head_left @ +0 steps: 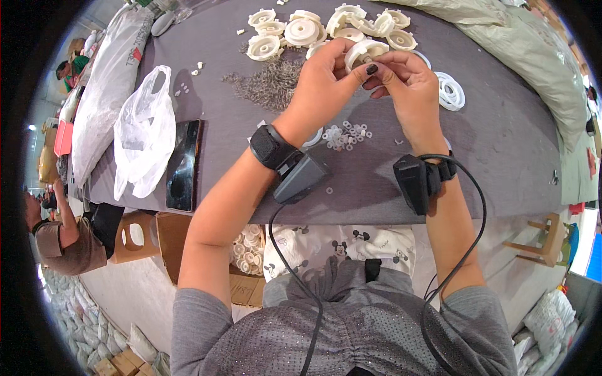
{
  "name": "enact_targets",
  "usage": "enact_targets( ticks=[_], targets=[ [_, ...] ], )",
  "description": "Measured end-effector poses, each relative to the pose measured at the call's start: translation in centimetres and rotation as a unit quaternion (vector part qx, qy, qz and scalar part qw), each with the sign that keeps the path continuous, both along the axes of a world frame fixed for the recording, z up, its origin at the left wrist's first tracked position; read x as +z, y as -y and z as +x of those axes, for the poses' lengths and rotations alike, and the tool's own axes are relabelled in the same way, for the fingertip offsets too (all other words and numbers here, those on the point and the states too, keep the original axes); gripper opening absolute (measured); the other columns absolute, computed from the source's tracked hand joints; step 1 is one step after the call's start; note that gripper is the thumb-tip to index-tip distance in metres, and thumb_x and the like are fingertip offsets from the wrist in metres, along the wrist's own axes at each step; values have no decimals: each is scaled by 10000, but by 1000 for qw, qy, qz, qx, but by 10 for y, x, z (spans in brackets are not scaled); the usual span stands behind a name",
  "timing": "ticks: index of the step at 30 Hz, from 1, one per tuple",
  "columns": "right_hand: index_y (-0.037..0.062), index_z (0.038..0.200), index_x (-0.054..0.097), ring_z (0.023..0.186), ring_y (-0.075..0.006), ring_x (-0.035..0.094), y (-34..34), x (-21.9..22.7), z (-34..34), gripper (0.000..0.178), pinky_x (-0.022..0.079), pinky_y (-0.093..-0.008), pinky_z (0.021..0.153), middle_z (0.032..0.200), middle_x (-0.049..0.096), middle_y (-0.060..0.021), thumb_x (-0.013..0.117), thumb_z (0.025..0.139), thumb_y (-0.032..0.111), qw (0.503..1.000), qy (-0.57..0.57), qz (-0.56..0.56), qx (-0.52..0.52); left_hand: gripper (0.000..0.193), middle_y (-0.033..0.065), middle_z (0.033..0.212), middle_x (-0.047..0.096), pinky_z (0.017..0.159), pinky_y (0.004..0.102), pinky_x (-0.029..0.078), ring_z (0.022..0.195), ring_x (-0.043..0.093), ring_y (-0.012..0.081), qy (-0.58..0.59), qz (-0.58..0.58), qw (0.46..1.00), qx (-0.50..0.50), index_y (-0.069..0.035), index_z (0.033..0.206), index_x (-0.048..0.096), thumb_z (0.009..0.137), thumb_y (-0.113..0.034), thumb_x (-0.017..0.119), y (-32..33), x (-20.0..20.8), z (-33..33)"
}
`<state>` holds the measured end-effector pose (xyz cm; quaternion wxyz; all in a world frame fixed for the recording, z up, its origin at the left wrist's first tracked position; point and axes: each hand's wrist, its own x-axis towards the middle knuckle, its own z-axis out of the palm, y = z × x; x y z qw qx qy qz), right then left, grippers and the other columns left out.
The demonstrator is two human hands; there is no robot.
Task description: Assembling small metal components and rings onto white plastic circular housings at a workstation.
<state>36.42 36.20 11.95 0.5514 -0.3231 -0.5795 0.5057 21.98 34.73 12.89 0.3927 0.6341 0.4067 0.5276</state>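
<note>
Over the far middle of the table, my left hand point(323, 81) and my right hand point(411, 81) both grip a cream round plastic cap point(370, 49). The cap is tilted, and fingers pinch at its underside, where a small part may be hidden. Just beyond lie several more cream plastic caps point(302, 31), some stacked or leaning together. A heap of thin metal springs point(266, 81) sits left of my left hand. Nearer me are small translucent washers point(348, 135) in a loose cluster. White rings point(450, 92) lie right of my right hand.
At the left are a dark phone point(184, 166), a white plastic bag point(145, 135) and a long white sack point(113, 81). A big pale sack point(520, 56) borders the right side. Below the table edge stands a cardboard box point(246, 291) of cream parts. Another person point(70, 241) is at far left.
</note>
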Motion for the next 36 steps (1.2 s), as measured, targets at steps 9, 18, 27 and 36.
enact_targets(
  ticks=[9, 18, 27, 36],
  targets=[
    [-7, 950, 555, 586, -113, 588, 2, -4, -3, 168, 473, -202, 494, 739, 619, -88, 587, 807, 76, 999, 10, 2, -33, 219, 33, 744, 573, 541, 198, 408, 618, 500, 46, -36, 27, 999, 30, 8, 995, 508, 793, -43, 577, 0, -6, 2],
    [19, 893, 541, 489, -37, 469, -5, -1, 6, 255, 360, -173, 409, 589, 536, 1, 671, 764, 196, 997, 47, -64, -8, 250, 43, 793, 593, 565, 192, 412, 678, 524, 49, -61, 20, 998, 5, 18, 1058, 488, 827, -60, 537, 2, 2, -2],
    [31, 949, 557, 494, -44, 486, -2, 2, 5, 271, 373, -176, 431, 615, 566, -15, 664, 766, 198, 995, 39, -68, 65, 260, 18, 808, 594, 610, 175, 430, 710, 529, 40, -3, -80, 996, -30, 5, 1039, 525, 812, -99, 595, -3, 7, -23],
    [1, 828, 618, 591, -102, 546, -5, 4, 27, 162, 435, -237, 526, 667, 595, -42, 627, 726, 126, 923, 325, -74, 190, 307, 62, 1030, 572, 791, 244, 491, 905, 576, 125, 172, -59, 983, -27, 22, 1141, 470, 849, -56, 521, -12, 1, -66]
  ],
)
